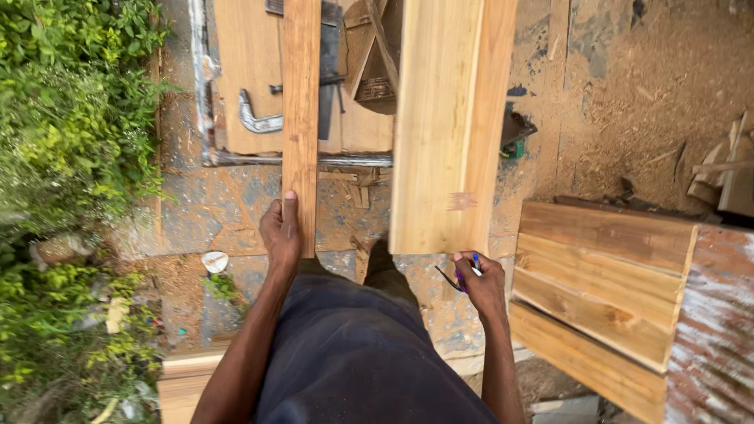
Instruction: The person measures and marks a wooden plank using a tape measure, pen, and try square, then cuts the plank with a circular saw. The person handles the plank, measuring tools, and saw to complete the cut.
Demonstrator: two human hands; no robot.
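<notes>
Fingers of your left hand (281, 235) are wrapping the near end of the narrow plank (301, 118), thumb lying on top, while your right hand (481, 284) is pinching a blue pen (474, 265) just under the wide board (444, 126). Both pieces are lying side by side, overhanging the bench (259, 71) toward you. You are risking a tip: leaning on those unsupported ends could lever them off, and the wide board is resting unheld.
</notes>
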